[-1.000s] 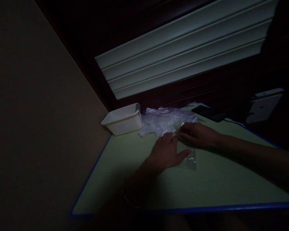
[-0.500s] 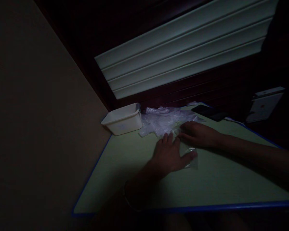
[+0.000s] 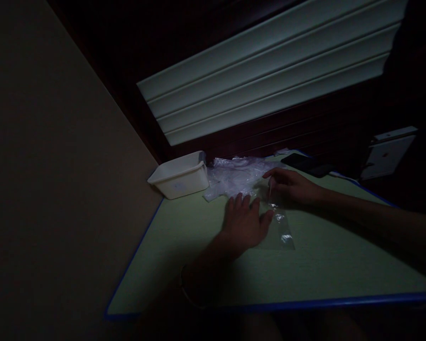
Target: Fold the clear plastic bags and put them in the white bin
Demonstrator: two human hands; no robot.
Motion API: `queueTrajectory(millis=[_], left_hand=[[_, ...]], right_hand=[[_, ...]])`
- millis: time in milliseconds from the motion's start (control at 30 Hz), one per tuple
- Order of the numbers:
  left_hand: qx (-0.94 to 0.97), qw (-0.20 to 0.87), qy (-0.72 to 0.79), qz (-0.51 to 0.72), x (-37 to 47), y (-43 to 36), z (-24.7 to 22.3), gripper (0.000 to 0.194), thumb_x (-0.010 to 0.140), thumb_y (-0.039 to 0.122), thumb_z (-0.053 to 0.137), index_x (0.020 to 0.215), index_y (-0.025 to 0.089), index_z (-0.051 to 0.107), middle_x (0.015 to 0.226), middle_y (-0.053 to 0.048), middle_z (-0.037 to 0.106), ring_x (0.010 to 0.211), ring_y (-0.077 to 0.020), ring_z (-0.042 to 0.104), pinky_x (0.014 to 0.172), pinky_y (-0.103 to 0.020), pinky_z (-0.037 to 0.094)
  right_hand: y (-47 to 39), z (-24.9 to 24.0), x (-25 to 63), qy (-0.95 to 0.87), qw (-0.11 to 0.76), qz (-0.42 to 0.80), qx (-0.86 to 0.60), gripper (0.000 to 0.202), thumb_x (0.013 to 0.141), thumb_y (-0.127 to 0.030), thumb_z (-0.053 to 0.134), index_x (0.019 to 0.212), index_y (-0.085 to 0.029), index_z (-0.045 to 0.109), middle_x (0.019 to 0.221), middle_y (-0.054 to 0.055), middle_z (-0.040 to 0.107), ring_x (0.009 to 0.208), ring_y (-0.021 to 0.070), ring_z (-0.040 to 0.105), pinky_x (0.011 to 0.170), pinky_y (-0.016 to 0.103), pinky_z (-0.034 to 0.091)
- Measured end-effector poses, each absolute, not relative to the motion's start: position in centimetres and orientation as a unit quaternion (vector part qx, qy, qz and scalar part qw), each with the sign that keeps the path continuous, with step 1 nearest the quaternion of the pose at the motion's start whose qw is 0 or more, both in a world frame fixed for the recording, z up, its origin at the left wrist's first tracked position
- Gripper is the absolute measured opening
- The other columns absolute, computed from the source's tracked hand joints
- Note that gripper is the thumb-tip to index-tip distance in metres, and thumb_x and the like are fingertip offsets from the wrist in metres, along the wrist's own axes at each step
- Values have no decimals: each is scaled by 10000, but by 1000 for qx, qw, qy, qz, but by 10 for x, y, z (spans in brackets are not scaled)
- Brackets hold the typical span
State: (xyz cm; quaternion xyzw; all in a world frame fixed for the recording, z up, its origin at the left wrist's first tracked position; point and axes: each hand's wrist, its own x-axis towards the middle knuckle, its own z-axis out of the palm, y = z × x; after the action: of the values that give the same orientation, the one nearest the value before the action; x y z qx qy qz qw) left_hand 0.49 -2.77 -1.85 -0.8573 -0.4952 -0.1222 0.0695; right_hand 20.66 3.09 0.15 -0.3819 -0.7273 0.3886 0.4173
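The right hand (image 3: 294, 185), at the centre-right of the frame, is pinching a pale strip (image 3: 270, 188) between thumb and fingers, and in this gloom I can't tell whether that strip is part of the bag or separate from it. The left hand (image 3: 242, 222), just left of it, is resting palm down with its 5 digits a little spread, seemingly steadying the clear bag (image 3: 286, 235). That bag is lying right of centre, partly under the left palm, its upper end reaching towards the pinch. I'd judge this 1 bag to be partway through its handling, since both hands are busy at it; behind them a heap of plastic (image 3: 234, 177) is lying crumpled, and I can't tell which pieces there are finished and which are waiting. The bag itself is looking thin, see-through and glossy, catching a few white glints, with a straight lower edge; I'm making out nothing inside it. Further out, a white tub (image 3: 182, 182) is standing left of the heap, a dark flat object (image 3: 305, 164) is lying to its right, and the green tabletop (image 3: 184, 270) is carrying everything inside its blue edging (image 3: 326, 303).
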Motion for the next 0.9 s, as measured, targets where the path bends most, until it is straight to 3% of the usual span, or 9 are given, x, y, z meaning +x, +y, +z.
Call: queueTrajectory(millis=[100,200,333,467,667,767,900], left_hand=[[-856,78,-496,-124,5,-28,-18,644,956,571,185,1341,161,497,1375,-163,512,1335,-369,366,1112,-585,223],[-856,87,-494,-123,5,-29,-16,642,951,574,218,1329,139,502,1364,-173,513,1314,-377,379,1101,-582,239],[-852,106,-496,-133,6,-28,-13,597,942,575,279,1227,138,568,1219,-170,591,1216,-359,456,1068,-567,288],[-848,106,-500,-141,5,-23,-5,509,934,548,351,1096,148,620,1047,-152,642,1059,-328,535,984,-536,368],[-805,130,-552,-178,-14,-4,6,396,911,413,453,1123,113,600,1087,-180,620,1066,-339,529,923,-503,415],[-794,116,-576,-156,-24,5,3,414,906,451,452,1071,112,622,1049,-182,638,1039,-342,549,891,-490,439],[-800,90,-579,-129,-28,12,-2,433,890,527,456,976,150,651,965,-145,671,984,-318,581,856,-458,460]], right_hand=[[31,5,210,-677,425,479,-362,268,802,-315,512,1049,-213,503,670,-15,600,530,176,606,555,325,498],[32,7,218,-703,393,418,-421,259,877,-393,447,1038,-211,536,603,-30,553,424,142,502,417,273,388],[37,9,229,-815,299,193,-458,360,911,-481,437,897,-187,644,651,27,623,574,173,580,546,294,414],[38,12,231,-848,235,91,-465,373,890,-489,473,952,-180,672,649,44,659,567,183,586,555,302,384],[40,6,227,-834,273,69,-475,420,869,-512,500,1089,-172,609,856,99,706,717,231,636,628,327,431],[44,-1,227,-820,280,111,-486,483,848,-519,532,1175,-164,556,883,108,719,745,249,651,642,338,447],[46,-9,223,-831,276,144,-461,473,841,-410,545,1237,-155,502,868,94,718,744,239,650,660,339,464]])
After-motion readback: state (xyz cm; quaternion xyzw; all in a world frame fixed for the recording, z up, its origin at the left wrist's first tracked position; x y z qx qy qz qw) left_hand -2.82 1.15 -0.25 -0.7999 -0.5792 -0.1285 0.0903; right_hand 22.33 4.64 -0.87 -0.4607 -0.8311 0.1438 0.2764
